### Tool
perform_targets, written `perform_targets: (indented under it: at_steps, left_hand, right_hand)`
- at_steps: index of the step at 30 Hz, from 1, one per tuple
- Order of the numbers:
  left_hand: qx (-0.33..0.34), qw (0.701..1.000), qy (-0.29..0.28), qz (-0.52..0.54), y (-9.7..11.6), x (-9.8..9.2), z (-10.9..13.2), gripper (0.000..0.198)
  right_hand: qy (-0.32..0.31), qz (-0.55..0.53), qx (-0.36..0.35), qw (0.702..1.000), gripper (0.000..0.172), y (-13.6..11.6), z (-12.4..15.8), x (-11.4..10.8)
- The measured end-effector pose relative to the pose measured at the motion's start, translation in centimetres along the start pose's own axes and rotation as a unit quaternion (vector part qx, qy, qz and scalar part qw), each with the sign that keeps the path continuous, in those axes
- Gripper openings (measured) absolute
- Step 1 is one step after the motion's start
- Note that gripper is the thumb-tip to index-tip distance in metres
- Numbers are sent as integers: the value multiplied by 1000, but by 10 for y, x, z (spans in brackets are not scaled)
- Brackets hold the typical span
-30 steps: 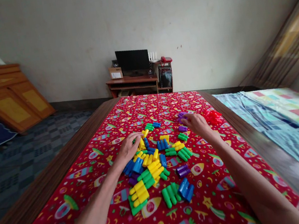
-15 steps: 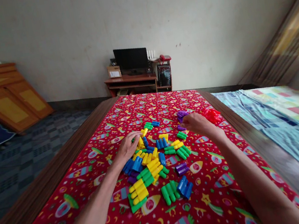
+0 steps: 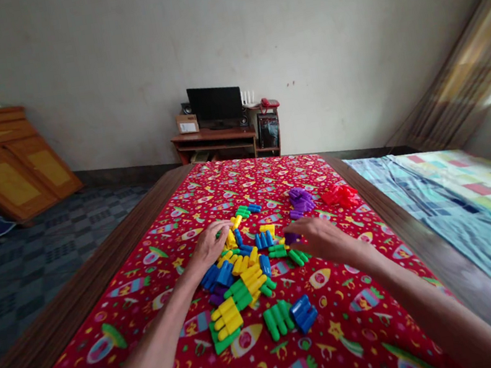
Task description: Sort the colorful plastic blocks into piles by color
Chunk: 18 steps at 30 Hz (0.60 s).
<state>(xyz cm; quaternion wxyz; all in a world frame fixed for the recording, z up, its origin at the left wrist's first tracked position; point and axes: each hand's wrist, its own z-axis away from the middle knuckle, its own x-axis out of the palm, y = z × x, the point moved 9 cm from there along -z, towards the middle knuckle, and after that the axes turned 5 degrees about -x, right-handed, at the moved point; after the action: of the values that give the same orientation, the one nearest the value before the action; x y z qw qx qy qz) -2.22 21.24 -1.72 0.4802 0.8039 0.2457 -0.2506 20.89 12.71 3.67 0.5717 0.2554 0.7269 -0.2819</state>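
My right hand (image 3: 317, 236) is above the red patterned cloth, its fingers closed on a purple toy block (image 3: 291, 238). My left hand (image 3: 212, 241) is at the left edge of the block heap, fingers bent down and together by an upright yellow block (image 3: 231, 238). A bit of green shows under those fingers; what they grip is mostly hidden. The heap mixes yellow blocks (image 3: 228, 320), blue blocks (image 3: 225, 273) and green blocks (image 3: 240, 295). Farther back lie a purple pile (image 3: 300, 198) and a red pile (image 3: 340, 195).
The red cloth (image 3: 303, 362) covers the dark wooden table (image 3: 421, 261). Nearest me lie a green block (image 3: 278, 320) and a blue block (image 3: 303, 313). A bed (image 3: 474, 227) stands to the right, a desk with a monitor (image 3: 216, 104) beyond the table.
My right hand has moved from the purple pile toward me and left. The purple block near the front has left the cloth and is in that hand. My left hand has barely moved.
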Motion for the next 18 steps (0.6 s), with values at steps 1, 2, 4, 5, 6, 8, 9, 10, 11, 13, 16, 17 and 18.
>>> perform_targets:
  at_steps: [1, 2, 4, 5, 6, 8, 9, 10, 11, 13, 16, 17, 18]
  left_hand:
    - [0, 1000, -1, -1, 0, 0, 0, 43]
    - [0, 1000, -1, -1, 0, 0, 0, 43]
    - [1, 1000, 2, 0, 1, -1, 0, 44]
    - [2, 1000, 3, 2, 1, -1, 0, 44]
    - [2, 1000, 5, 4, 1, -1, -1, 44]
    - [1, 1000, 4, 9, 1, -1, -1, 44]
    - [1, 1000, 5, 11, 1, 0, -1, 44]
    - [0, 1000, 8, 13, 2, -1, 0, 44]
    - [-1, 1000, 10, 13, 2, -1, 0, 44]
    - [-3, 1000, 11, 14, 3, -2, 0, 44]
    - [-4, 1000, 2, 12, 4, -2, 1, 43]
    - [-4, 1000, -1, 11, 5, -2, 1, 43]
    - [-3, 1000, -1, 9, 4, -2, 1, 43]
  right_hand:
    - [21, 16, 42, 999, 31, 18, -10, -11]
    - [31, 35, 87, 995, 32, 38, -19, -20]
    - [23, 79, 163, 983, 33, 74, -34, -26]
    - [9, 100, 186, 977, 32, 89, -40, -25]
    - [-7, 120, 196, 973, 31, 100, -46, -23]
    - [-40, 153, 181, 971, 28, 113, -55, -15]
    - [-55, 165, 166, 971, 28, 115, -58, -11]
    - [-68, 173, 151, 971, 27, 115, -60, -7]
    - [-74, 176, 137, 972, 27, 114, -61, -5]
    - [-64, 174, 118, 976, 25, 109, -59, -5]
    - [-37, 163, 84, 982, 24, 96, -51, -4]
    - [-41, 157, 63, 985, 23, 91, -49, 1]
    - [-52, 150, 37, 987, 22, 86, -46, 7]
